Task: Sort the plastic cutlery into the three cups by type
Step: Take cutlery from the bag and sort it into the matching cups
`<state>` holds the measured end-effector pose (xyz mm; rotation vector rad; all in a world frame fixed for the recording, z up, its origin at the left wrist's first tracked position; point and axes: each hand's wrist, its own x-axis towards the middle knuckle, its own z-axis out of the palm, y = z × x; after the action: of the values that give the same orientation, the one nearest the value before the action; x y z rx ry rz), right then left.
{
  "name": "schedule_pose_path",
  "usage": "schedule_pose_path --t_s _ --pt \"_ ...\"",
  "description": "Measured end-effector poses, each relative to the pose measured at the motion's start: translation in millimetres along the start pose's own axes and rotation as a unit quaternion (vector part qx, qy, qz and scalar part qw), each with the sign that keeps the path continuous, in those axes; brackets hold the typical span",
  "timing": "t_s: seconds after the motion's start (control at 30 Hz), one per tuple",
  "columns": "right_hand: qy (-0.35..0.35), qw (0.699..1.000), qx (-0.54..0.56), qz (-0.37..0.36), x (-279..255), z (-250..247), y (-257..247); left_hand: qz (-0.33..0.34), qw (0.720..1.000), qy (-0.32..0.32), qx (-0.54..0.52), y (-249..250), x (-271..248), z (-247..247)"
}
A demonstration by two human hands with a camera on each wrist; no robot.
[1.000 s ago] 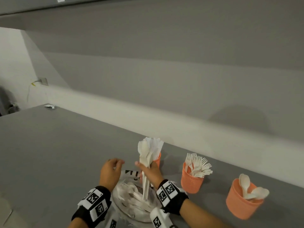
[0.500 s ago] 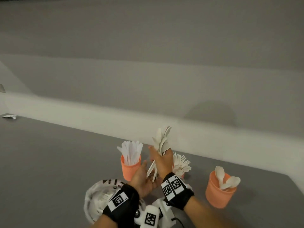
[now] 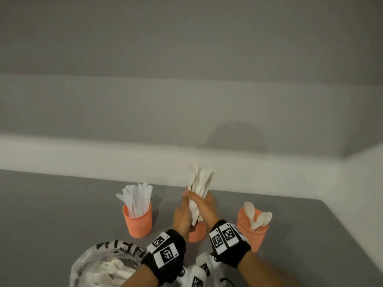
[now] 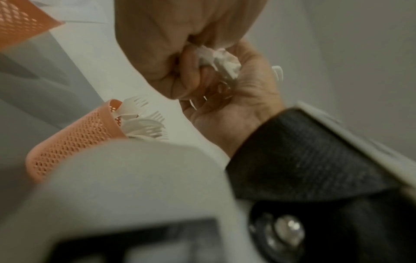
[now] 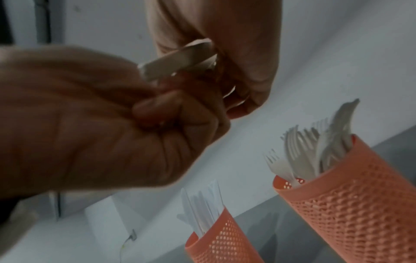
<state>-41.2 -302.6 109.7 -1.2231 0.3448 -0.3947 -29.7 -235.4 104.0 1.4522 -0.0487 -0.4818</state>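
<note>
We've got a bundle of white cutlery (image 3: 198,188) upright, our left hand (image 3: 182,217) and right hand (image 3: 207,206) both wrapped round its handles, right above the middle cup (image 3: 196,235) with the forks. Knife cup (image 3: 137,221) sits off to the left, spoon cup (image 3: 251,233) to the right, each with a gap of bare grey table (image 3: 51,214) between. The wall ledge (image 3: 103,158) runs close behind the cups; the bag (image 3: 93,264) of leftovers is near our left wrist. Half a second back only the right hand gripped the bundle, left hand open below.
</note>
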Motion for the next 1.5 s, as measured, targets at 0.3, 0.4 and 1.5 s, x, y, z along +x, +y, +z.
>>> schedule_pose_path --t_s 0.3,0.4,1.5 --pt "-0.008 0.997 0.017 0.075 11.1 -11.2 1.4 0.124 0.972 0.009 0.201 -2.0 8.3 -2.4" --pt "0.01 0.997 0.02 0.068 13.4 -14.7 -1.0 0.166 0.946 0.023 0.277 7.7 9.0 -9.8" --pt "0.09 0.961 -0.257 -0.041 1.4 -51.7 -27.8 0.168 0.984 0.05 0.035 40.9 19.0 21.1"
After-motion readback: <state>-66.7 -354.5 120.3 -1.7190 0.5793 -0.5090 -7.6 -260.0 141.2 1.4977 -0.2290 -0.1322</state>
